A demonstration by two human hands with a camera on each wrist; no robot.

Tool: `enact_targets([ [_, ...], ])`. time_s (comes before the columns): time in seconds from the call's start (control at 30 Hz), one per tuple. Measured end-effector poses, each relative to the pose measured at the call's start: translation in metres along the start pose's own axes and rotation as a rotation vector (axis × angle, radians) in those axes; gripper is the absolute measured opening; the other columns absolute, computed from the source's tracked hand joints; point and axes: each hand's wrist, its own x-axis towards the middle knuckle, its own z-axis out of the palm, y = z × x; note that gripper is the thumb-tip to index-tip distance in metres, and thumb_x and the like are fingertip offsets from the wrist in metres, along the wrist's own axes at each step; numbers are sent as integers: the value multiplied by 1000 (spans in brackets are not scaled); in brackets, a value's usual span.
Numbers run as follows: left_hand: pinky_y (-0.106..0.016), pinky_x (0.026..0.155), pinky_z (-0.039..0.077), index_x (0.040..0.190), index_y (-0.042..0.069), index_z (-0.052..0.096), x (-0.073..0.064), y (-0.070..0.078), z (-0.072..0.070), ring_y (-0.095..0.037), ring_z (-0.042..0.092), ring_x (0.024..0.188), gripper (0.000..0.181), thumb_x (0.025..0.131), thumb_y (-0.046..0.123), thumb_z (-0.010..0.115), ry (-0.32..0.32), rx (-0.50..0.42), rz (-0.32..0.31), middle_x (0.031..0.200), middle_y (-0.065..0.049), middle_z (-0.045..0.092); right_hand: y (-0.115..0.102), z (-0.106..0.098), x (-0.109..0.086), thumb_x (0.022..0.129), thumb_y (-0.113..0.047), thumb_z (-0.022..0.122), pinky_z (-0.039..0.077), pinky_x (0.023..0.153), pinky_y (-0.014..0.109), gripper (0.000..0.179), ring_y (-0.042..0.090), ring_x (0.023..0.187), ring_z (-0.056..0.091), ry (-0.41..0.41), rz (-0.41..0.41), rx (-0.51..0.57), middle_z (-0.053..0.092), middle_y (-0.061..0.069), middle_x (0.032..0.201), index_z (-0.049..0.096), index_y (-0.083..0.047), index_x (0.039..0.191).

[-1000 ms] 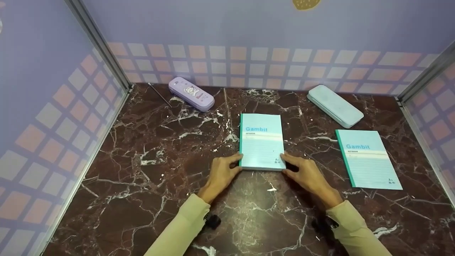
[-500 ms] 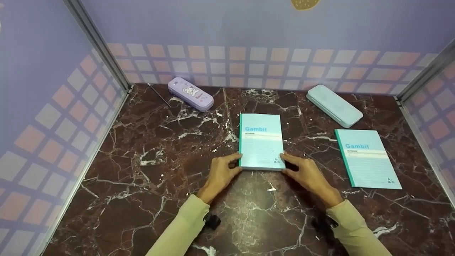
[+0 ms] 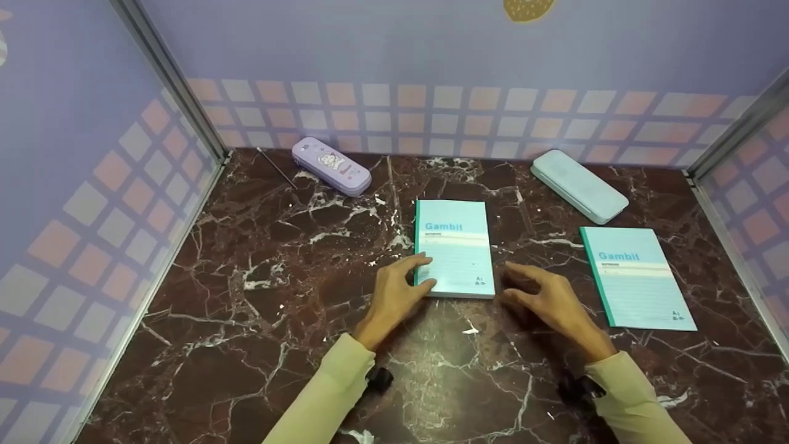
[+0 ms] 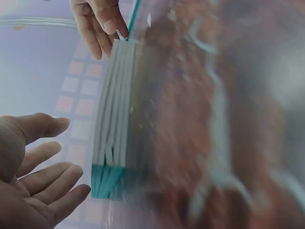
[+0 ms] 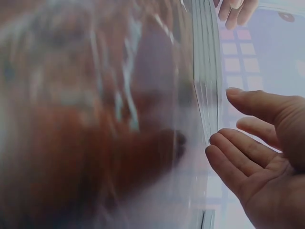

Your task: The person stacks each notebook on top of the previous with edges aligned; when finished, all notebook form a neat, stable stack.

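A neat stack of several light-blue Gambit notebooks [image 3: 455, 246] with green spines lies mid-table. Their layered page ends [image 4: 114, 105] face the left wrist camera. My left hand [image 3: 394, 296] hovers at the stack's lower left corner, thumb and forefinger apart and overlapping the cover in the head view. In its own wrist view that left hand [image 4: 43, 167] has its fingers spread and holds nothing. To the right of the stack, my right hand [image 3: 545, 299] stands a little off its edge, its thumb and fingers [image 5: 238, 152] parted with nothing between them.
One more Gambit notebook [image 3: 638, 277] lies to the right. Behind it is a pale blue pencil case [image 3: 579, 186]. At the back left are a purple pencil case [image 3: 331, 165] and a thin dark pencil [image 3: 277, 168]. Panel walls [image 3: 394, 49] enclose the marble-patterned table [image 3: 246, 333].
Both hands have let go of the stack's sides. The right hand has moved off to the right; the left has shifted slightly right, over the cover's edge. The stack stays in place.
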Motion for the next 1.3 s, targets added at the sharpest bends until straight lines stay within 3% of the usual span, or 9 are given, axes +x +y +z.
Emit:
enact_targets([
  [0.17,-37,99,59,118,-2,78,4,11,11,-34,74,111,35,84,1,88,-22,-86,-23,123,-17,75,4,-12,1,90,-5,85,55,99,58,49,44,119,68,34,11,-15,71,23,130,70,0,137],
  [0.37,-34,95,60,120,-1,78,8,21,27,-33,74,109,35,86,2,87,-68,-169,-81,120,-15,76,9,-30,2,93,-10,84,50,106,61,47,47,124,64,43,40,-15,69,23,134,71,-2,137],
  [0.57,-33,95,60,122,-3,77,12,30,44,-36,74,110,35,88,2,86,-107,-266,-91,118,-20,76,19,-53,-2,96,-12,81,45,109,64,46,49,127,61,28,79,-15,68,23,136,69,-2,139],
  [0.63,-32,95,60,122,-3,77,14,33,51,-35,73,110,35,89,2,85,-121,-288,-92,118,-21,76,23,-60,-5,97,-14,81,50,106,57,46,47,125,63,35,86,-19,69,22,135,69,-2,139],
  [0.7,-30,94,61,123,-1,77,15,37,57,-33,74,110,35,89,3,85,-129,-296,-95,118,-20,76,27,-67,-8,97,-16,81,56,95,42,46,46,118,67,42,90,-23,69,22,134,69,-3,140],
  [0.8,-27,94,60,123,2,78,16,42,68,-30,74,110,35,90,4,86,-140,-303,-108,119,-17,76,35,-76,-13,98,-17,80,54,77,20,47,47,112,70,43,96,-16,68,24,135,68,-3,141],
  [0.87,-27,94,60,124,2,77,17,45,75,-29,74,111,35,90,4,85,-145,-307,-110,120,-16,76,40,-82,-17,99,-17,79,51,73,12,47,50,110,70,37,103,1,67,26,136,67,-2,142],
  [1.07,-32,92,62,123,-1,77,20,59,97,-34,73,111,34,90,3,85,-141,-347,-80,120,-17,76,61,-102,-29,102,-17,75,49,83,5,49,48,116,68,50,131,6,63,30,139,62,0,146],
  [1.3,-24,87,61,120,-2,77,21,70,122,-31,76,103,34,88,0,86,-170,-400,-132,117,-17,77,85,-123,-41,105,-24,72,43,76,3,53,60,120,59,67,221,-31,60,36,138,59,4,148],
])
